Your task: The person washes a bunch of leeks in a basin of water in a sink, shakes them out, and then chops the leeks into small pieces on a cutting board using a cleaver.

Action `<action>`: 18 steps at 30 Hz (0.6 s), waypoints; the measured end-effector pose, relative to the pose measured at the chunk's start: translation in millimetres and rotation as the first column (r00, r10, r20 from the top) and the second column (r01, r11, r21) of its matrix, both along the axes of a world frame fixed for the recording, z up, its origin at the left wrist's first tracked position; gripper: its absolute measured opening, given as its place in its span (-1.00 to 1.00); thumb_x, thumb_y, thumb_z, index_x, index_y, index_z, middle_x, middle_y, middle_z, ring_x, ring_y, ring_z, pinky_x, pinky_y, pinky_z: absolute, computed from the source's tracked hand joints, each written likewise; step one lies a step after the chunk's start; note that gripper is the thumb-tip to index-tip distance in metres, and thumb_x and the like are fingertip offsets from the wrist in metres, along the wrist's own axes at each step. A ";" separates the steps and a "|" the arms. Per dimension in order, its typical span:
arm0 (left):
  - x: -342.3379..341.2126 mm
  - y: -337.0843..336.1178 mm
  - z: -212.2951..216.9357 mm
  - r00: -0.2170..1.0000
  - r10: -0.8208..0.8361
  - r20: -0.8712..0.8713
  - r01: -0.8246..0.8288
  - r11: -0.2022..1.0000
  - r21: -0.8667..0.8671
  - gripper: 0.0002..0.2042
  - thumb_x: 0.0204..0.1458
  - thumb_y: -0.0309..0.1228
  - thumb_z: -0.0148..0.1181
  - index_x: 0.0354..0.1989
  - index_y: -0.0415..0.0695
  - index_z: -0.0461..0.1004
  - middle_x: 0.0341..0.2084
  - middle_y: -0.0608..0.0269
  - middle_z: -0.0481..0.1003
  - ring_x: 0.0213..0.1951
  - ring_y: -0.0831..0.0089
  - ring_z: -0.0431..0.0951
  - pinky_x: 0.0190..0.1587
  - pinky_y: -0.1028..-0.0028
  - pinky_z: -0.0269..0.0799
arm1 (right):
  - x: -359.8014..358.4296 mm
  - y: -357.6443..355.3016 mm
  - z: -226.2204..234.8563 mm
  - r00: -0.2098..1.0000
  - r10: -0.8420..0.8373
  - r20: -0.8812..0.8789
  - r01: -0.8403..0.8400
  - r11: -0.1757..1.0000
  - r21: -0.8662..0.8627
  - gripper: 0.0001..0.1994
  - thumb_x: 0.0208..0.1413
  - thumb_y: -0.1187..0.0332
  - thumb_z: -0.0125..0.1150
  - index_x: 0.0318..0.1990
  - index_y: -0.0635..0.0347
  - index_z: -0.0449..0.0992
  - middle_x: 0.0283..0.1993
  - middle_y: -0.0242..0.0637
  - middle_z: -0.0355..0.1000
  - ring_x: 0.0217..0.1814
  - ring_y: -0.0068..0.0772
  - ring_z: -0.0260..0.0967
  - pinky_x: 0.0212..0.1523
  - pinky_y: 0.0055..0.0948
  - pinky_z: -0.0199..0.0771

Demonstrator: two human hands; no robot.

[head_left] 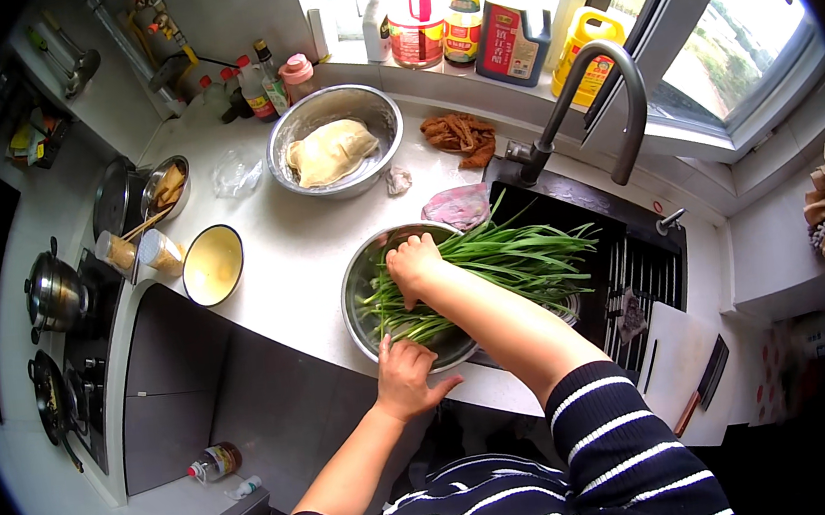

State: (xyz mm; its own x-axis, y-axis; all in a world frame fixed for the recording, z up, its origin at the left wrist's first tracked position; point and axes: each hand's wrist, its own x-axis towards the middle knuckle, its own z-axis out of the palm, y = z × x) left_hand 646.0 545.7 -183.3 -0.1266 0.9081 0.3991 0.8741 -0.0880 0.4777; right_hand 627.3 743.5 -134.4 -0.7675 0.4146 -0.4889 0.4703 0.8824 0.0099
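A bundle of long green garlic chives [518,254] lies across a steel bowl [356,314], the leaves spreading right over the edge of the sink. My right hand [416,267] reaches over the bowl, its fingers curled down around the stalks near their cut ends; the fingertips are partly hidden. At the bowl's near rim is my left hand [407,377], with its thumb spread out to the right and its fingertips by the rim and the stem ends. A second steel bowl [289,173] behind holds a pale lump of dough [331,152].
A black sink [592,289] with a curved faucet [631,84] is on the right. Beyond it a knife [707,382] lies on a white cutting board [666,356]. A yellow enamel bowl [213,265] stands left, near the counter edge. Bottles and jugs [513,41] line the windowsill.
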 end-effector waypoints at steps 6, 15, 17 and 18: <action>-4.4 6.4 -9.3 0.952 0.094 0.290 -0.110 0.993 0.036 -0.61 -0.20 -0.01 0.36 -0.47 -0.12 0.50 -0.49 0.23 0.47 -0.22 0.20 0.45 -0.01 0.08 0.25 | -0.2 1.6 -18.0 0.985 0.122 -0.125 -0.121 0.993 0.014 -0.27 -0.47 0.09 0.58 0.00 0.08 0.48 -0.03 -0.27 0.43 0.14 -0.21 0.27 0.03 -0.17 0.28; -49.2 46.9 2.8 0.815 0.310 -0.489 -0.551 0.674 -0.492 -0.78 -0.09 -0.20 0.24 -0.48 -0.08 0.65 -0.35 0.27 0.47 -0.05 0.25 0.30 0.04 0.18 0.05 | 9.9 -4.6 -4.5 0.980 0.118 -0.159 -0.110 0.992 0.057 -0.76 -0.01 0.32 0.16 -0.16 0.08 0.57 -0.08 -0.21 0.47 0.06 -0.18 0.36 -0.03 -0.18 0.33; -51.2 47.3 -0.5 0.828 0.311 -0.466 -0.538 0.672 -0.509 -0.83 -0.06 -0.31 0.16 -0.48 -0.06 0.66 -0.31 0.26 0.49 -0.05 0.25 0.29 0.06 0.17 0.02 | 12.0 -3.1 -1.7 0.982 0.059 -0.182 -0.064 0.998 -0.020 -0.77 0.00 0.33 0.14 -0.17 0.13 0.54 -0.15 -0.19 0.52 -0.05 -0.18 0.46 -0.09 -0.17 0.38; -50.9 45.4 0.5 0.842 0.325 -0.431 -0.523 0.688 -0.503 -0.84 -0.07 -0.34 0.14 -0.48 -0.06 0.66 -0.31 0.26 0.49 -0.06 0.25 0.29 0.06 0.17 0.02 | 13.0 -2.2 -0.5 0.981 0.030 -0.191 -0.042 0.997 -0.058 -0.78 0.00 0.34 0.14 -0.18 0.15 0.52 -0.19 -0.18 0.54 -0.10 -0.18 0.50 -0.12 -0.17 0.40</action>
